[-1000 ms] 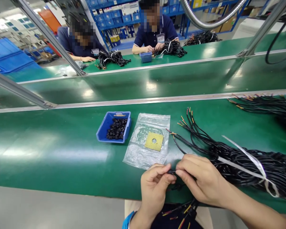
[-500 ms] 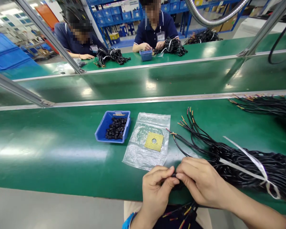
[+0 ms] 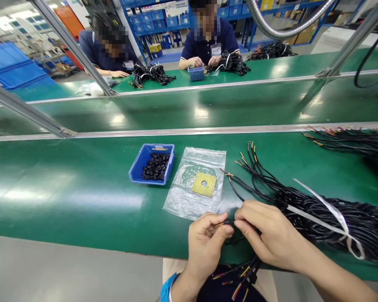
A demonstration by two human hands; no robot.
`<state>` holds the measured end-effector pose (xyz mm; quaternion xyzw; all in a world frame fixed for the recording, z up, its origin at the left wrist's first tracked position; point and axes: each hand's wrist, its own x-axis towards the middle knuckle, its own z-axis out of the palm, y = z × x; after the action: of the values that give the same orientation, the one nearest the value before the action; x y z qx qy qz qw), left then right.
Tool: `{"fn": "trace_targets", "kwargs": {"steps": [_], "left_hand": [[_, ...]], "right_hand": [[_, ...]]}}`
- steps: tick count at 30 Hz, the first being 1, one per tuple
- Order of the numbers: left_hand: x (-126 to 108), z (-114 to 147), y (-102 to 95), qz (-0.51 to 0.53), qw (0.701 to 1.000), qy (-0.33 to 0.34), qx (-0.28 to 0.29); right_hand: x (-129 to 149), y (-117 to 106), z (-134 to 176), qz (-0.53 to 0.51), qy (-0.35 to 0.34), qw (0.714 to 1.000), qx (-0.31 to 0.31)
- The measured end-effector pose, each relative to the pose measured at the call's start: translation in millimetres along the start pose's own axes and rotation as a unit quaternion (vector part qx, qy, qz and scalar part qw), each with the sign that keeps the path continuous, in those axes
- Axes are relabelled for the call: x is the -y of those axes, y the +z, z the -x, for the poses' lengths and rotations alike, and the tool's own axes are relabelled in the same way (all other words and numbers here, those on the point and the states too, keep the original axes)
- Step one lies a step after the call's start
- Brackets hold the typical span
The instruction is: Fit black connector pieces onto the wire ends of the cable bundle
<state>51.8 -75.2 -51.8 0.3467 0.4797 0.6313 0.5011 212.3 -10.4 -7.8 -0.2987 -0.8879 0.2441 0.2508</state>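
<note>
My left hand [image 3: 206, 241] is closed in a pinch on a small black plastic part [image 3: 227, 222], with thin coloured wire ends poking out of its left side. Close beside it, my right hand [image 3: 267, 233] pinches the black cable that enters the part from the right; the fingertips hide most of this cable. Below the hands, several cable ends with red and yellow wires [image 3: 245, 270] hang at the table edge over my lap. A tied bundle of black cables [image 3: 327, 214] lies by my right forearm.
Left of centre stands a blue bin [image 3: 137, 172] of small black parts. A clear plastic bag [image 3: 182, 197] lies beside it, under a yellow square [image 3: 200, 188] with a hole. More cables [image 3: 349, 140] lie at far right. Two co-workers sit across the green table [image 3: 82, 201], behind metal posts.
My fingertips have moved slightly apart, so the black part and the wire ends left of it now show. Both hands are a little higher in view, which has shifted slightly.
</note>
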Motion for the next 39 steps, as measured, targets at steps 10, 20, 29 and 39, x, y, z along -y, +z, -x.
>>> {"fn": "trace_targets", "kwargs": {"steps": [10,20,29,39], "left_hand": [[-2,-1,-3.2,-0.038,0.998,0.037,0.038],[0,-1,-4.3,-0.076,0.993,0.068,0.065],[-3,-1,3.7,-0.029,0.999,-0.018,0.032],[-1,-3,-1.2,-0.077,0.994,0.055,0.057]], "right_hand": [[3,-2,0,-0.004,-0.018,1.0,0.018],[2,0,3,-0.001,-0.02,0.999,0.024],[0,-6,2,0.017,0.024,0.998,0.058],[1,-8,4,0.047,0.009,0.996,0.069]]}}
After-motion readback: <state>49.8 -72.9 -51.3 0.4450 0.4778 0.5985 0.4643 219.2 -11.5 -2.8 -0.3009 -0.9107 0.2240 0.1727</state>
